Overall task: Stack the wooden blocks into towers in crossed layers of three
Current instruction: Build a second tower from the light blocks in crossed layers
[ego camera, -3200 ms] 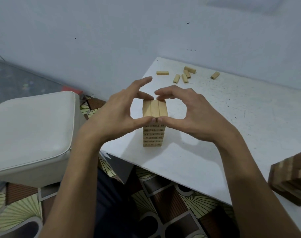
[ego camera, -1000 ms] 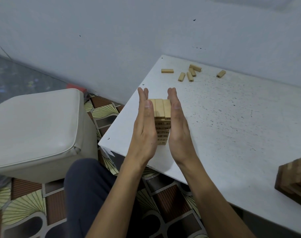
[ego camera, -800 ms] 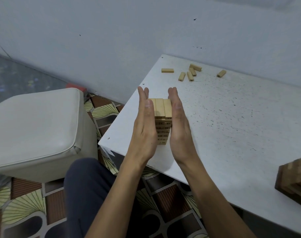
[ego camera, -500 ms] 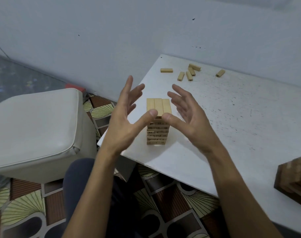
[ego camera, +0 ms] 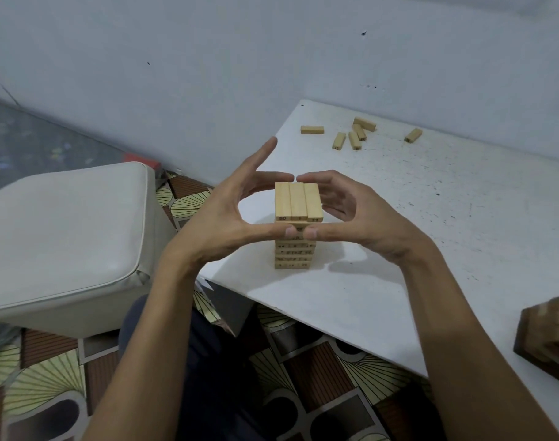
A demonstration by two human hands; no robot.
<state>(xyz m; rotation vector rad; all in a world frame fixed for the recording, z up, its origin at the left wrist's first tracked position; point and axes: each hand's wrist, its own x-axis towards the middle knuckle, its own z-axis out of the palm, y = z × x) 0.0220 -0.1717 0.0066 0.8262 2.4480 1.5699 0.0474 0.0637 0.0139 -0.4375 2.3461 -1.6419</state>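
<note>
Pale wooden tower [ego camera: 297,200] stands by the worktop's [ego camera: 431,249] near-left edge; our left hand [ego camera: 221,224] and right hand [ego camera: 361,218] cup its upper layers, thumbs on the near face, fingers curved behind; we judge uneven squeezing could skew layers or topple it; loose blocks [ego camera: 354,136] lie far, well apart.
</note>
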